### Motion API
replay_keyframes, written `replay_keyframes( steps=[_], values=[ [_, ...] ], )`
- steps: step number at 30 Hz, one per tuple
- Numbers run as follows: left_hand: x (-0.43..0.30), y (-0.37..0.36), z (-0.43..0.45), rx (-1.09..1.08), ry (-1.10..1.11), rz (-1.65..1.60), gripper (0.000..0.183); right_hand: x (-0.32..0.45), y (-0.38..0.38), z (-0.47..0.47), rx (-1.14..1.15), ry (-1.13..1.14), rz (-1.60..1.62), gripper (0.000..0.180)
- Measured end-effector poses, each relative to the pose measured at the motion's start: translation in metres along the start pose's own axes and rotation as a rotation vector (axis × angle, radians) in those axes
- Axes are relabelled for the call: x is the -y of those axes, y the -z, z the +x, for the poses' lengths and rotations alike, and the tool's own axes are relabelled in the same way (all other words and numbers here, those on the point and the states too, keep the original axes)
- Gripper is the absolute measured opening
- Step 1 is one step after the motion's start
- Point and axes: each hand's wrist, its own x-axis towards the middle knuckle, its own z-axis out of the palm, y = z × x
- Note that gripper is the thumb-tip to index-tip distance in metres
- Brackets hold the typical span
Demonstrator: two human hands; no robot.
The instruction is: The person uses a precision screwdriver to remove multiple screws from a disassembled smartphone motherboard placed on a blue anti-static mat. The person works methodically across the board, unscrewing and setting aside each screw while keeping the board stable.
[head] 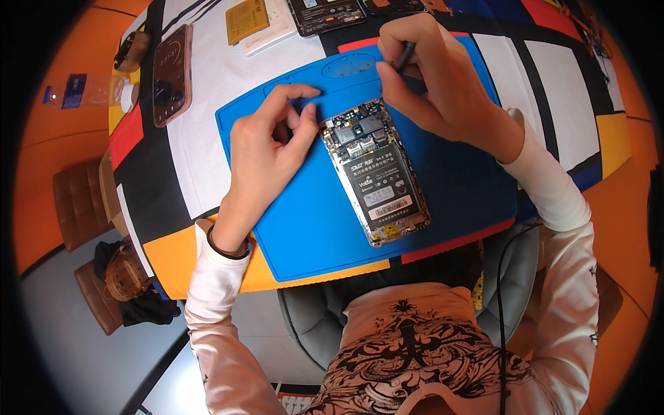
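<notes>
An opened smartphone [337, 179] lies tilted on a blue silicone repair mat [306, 223], its back cover off. Its circuit board [358, 132] shows at the top, and a black labelled panel [381, 181] covers the middle. My right hand [446, 83] pinches a slim dark tool, probably a screwdriver [404, 57], above the phone's upper right corner. Its tip is hard to make out. Beside the phone's upper left edge rests my left hand [270, 142], thumb and index finger apart with nothing visible between them. Whether the thumb touches the frame I cannot tell.
Tiny dark parts lie in the mat's oval recess [347, 66]. Beyond it are a gold battery [247, 21] on a white box [270, 39] and another opened phone [327, 15]. At left are a lit smartphone [173, 75] and a plastic bottle [96, 92]. A black cable [499, 301] hangs at right.
</notes>
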Motion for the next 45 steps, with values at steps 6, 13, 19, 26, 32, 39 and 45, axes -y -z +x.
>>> replay_keyframes(
  steps=[6, 13, 19, 26, 32, 39, 45],
  values=[
    [-0.002, 0.001, 0.000, 0.005, 0.014, 0.007, 0.014, -0.001, 0.000, -0.002, -0.006, -0.030, -0.091, 0.029],
    [-0.003, 0.001, 0.000, 0.010, 0.012, 0.011, 0.013, 0.005, -0.001, 0.001, -0.083, 0.011, -0.047, 0.034],
    [-0.002, 0.001, 0.000, 0.013, 0.002, 0.023, 0.012, 0.006, -0.001, 0.002, -0.063, -0.083, -0.078, 0.032],
    [-0.003, 0.003, 0.000, 0.018, -0.003, 0.049, 0.012, 0.006, -0.004, -0.002, -0.104, -0.245, -0.072, 0.028],
    [-0.002, 0.003, 0.000, 0.017, -0.003, 0.027, 0.011, 0.006, -0.006, -0.005, -0.172, -0.147, 0.037, 0.028],
    [-0.003, 0.003, 0.000, 0.051, -0.037, 0.053, 0.009, 0.008, -0.003, -0.004, -0.177, -0.269, 0.080, 0.029],
    [-0.006, 0.003, -0.001, 0.098, -0.073, 0.090, 0.010, 0.010, -0.007, -0.006, -0.216, -0.392, 0.176, 0.024]
  ],
)
